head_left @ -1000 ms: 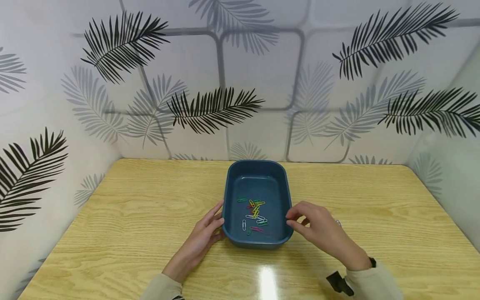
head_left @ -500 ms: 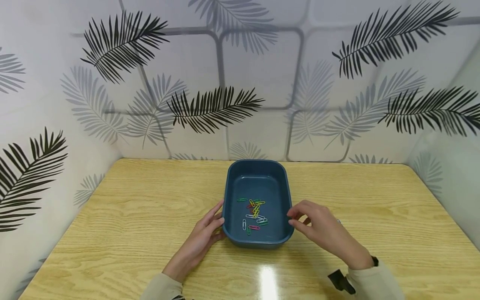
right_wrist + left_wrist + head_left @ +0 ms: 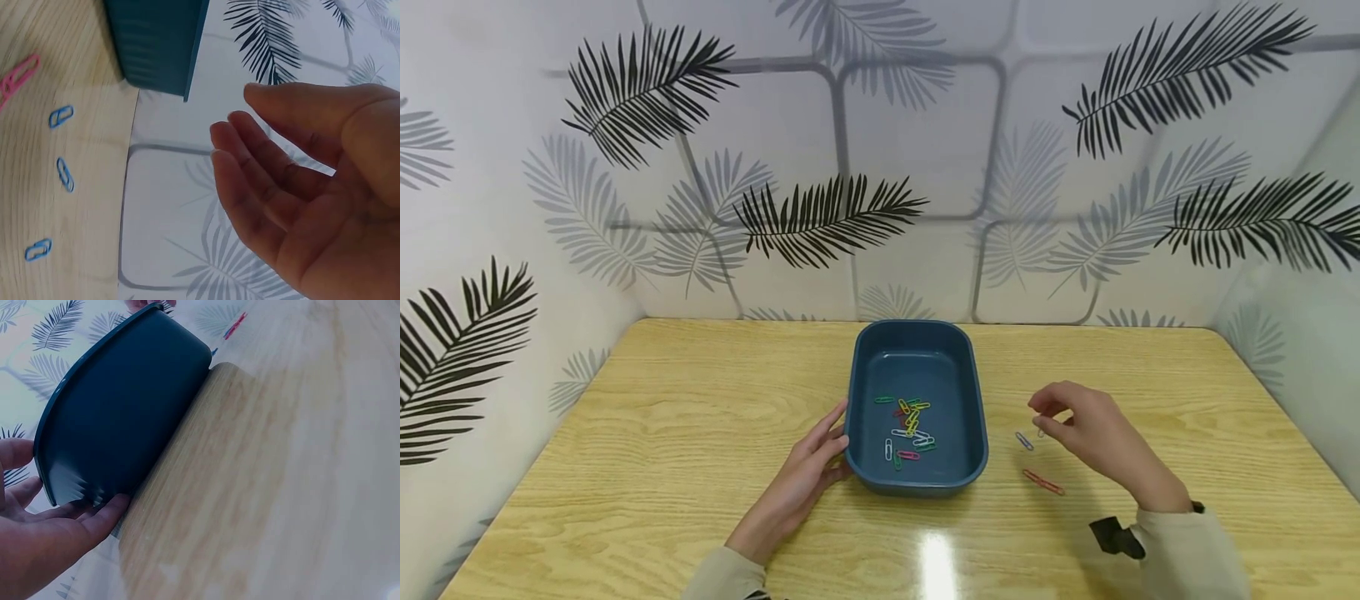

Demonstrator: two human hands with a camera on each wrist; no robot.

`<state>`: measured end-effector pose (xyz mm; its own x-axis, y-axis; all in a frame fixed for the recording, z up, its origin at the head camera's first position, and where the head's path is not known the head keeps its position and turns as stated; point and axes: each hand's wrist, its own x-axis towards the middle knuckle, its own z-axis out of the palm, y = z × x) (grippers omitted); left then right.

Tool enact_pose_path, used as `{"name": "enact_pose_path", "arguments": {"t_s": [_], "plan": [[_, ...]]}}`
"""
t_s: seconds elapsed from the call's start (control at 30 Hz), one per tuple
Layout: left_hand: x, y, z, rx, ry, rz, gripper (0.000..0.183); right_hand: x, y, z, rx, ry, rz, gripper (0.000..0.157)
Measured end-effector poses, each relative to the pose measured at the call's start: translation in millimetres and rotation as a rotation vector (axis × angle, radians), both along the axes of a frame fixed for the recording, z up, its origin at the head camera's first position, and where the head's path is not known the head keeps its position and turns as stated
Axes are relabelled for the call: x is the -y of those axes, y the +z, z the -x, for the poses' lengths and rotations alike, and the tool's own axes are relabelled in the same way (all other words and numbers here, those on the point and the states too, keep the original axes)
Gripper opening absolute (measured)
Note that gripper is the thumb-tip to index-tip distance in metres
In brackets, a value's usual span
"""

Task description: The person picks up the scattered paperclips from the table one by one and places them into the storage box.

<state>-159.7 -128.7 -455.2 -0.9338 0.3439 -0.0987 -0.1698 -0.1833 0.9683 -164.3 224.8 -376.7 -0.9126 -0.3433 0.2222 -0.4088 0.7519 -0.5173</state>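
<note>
A dark blue rectangular bin (image 3: 917,354) stands on the table with several green, yellow, red, white and pink paper clips (image 3: 912,418) on its floor. My left hand (image 3: 801,471) rests against the bin's left wall; in the left wrist view its fingertips touch the wall with the fingers fairly straight. To the right of the bin, my right hand (image 3: 1097,433) hovers over the table. Its fingers bend loosely, nothing between them and the thumb in the right wrist view. Below it lie pale blue clips (image 3: 1025,442) and red-pink clips (image 3: 1043,482).
The wooden table (image 3: 722,375) ends at a leaf-patterned wall covering (image 3: 917,267) behind the bin. In the right wrist view several blue clips (image 3: 65,174) lie spaced apart beside a pink clip (image 3: 24,74).
A pink clip, blurred a second ago, now lies still in the bin. My right hand has left the bin's right rim and moved right, uncovering clips on the table. My left hand stays put.
</note>
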Motion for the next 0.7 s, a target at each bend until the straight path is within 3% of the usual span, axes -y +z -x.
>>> {"name": "enact_pose_path", "arguments": {"t_s": [0.17,0.3,0.5,0.7], "plan": [[0,-0.9,-0.2,-0.004,-0.004,-0.001,0.058,-8,-5.3,4.2,0.084,0.001,-0.046,0.014],[1,-1.1,-0.2,-0.007,-0.004,-0.002,0.058,-13,-11.3,7.2,0.169,0.048,-0.086,0.014],[1,-0.6,-0.5,-0.002,-0.001,-0.003,0.058,-13,-21.5,8.0,0.327,0.093,-0.087,0.023],[1,-0.5,-0.3,0.002,0.003,0.0,0.058,-8,-30.9,7.7,0.385,0.089,-0.174,0.023]]}}
